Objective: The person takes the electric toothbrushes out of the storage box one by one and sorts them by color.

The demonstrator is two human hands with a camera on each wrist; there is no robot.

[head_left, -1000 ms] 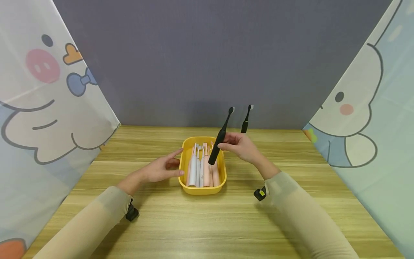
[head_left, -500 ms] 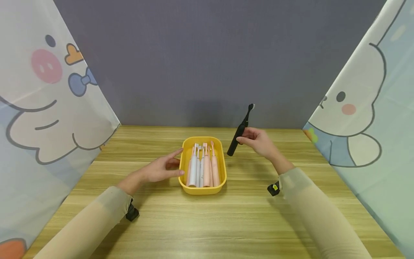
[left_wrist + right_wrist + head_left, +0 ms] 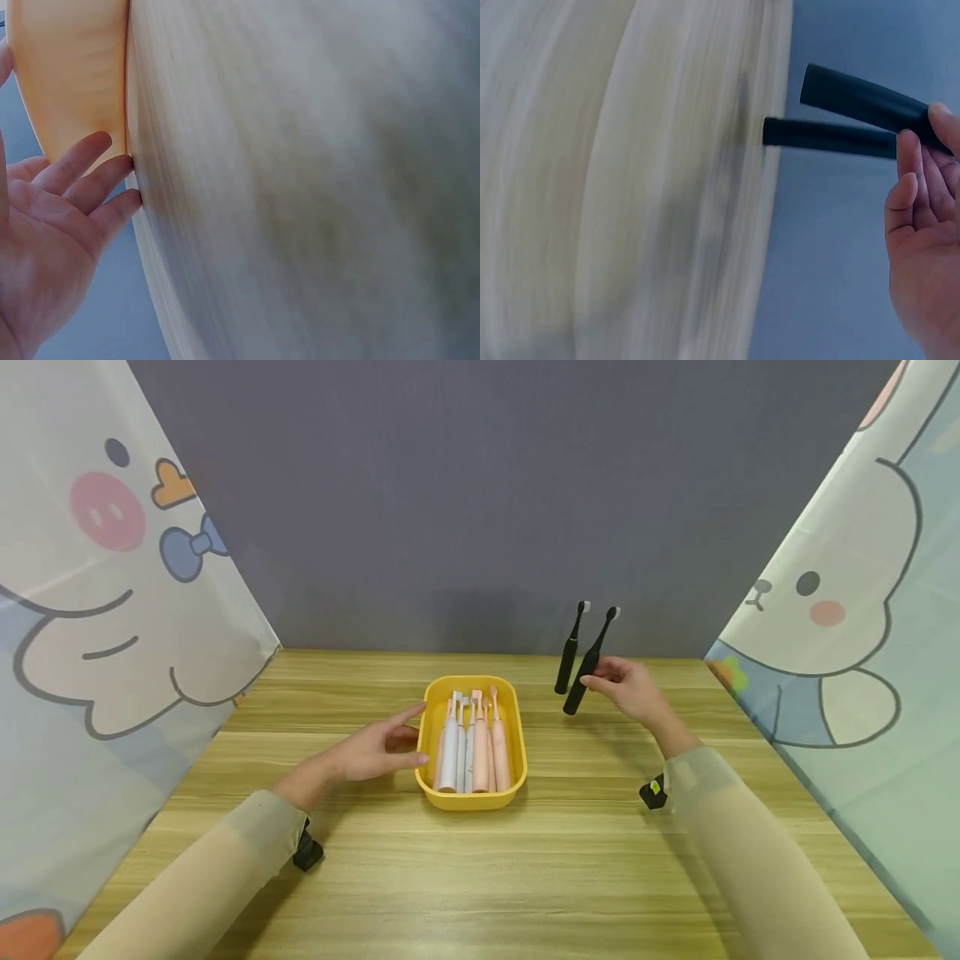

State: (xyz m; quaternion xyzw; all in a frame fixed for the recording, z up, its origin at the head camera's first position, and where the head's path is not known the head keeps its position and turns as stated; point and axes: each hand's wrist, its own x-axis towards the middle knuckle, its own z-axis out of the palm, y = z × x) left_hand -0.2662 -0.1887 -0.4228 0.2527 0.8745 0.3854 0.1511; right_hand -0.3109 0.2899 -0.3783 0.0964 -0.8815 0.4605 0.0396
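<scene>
My right hand [image 3: 630,693] pinches a black electric toothbrush [image 3: 587,672] by its handle, between thumb and fingers. It leans with its head up and to the right, and in the right wrist view its base hangs clear of the table. Just left of it, a second black electric toothbrush [image 3: 567,662] stands upright on the table. My left hand [image 3: 367,750] rests against the left side of a yellow tray [image 3: 519,768], fingers and thumb spread along the rim. White electric toothbrushes [image 3: 448,756] and pink electric toothbrushes [image 3: 500,752] lie side by side in the tray.
The wooden table [image 3: 480,877] runs back to a grey wall panel [image 3: 480,510]. Cartoon-printed cloths [image 3: 135,568] slant along both sides. Each wrist carries a small black camera [image 3: 307,850].
My right hand has carried the black toothbrush from above the tray rightward, past the standing black one to its right side. The left hand and tray have kept their place.
</scene>
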